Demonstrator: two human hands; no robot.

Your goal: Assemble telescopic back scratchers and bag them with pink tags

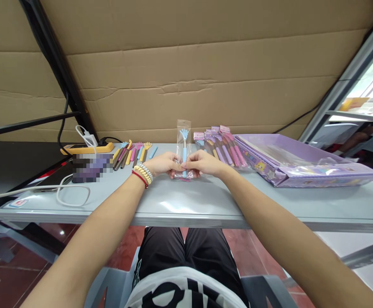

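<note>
A blue hand-shaped back scratcher [184,149] stands inside a clear plastic bag [188,128], its claw end pointing away from me. My left hand [165,164] pinches the bag's near end from the left. From the right, my right hand [204,164] closes its fingers on the same end. A bit of pink shows beneath the fingers. Left of my hands lie several loose back scratchers [133,154] in yellow, pink and blue. To the right, several bagged back scratchers [223,147] with pink tops lie fanned side by side.
A purple patterned box [317,175] holding clear plastic bags sits at the right. At the left are a phone-like purple item [92,168], a white cable [74,203] and a yellow power strip [90,148]. Cardboard [205,64] walls the table's back.
</note>
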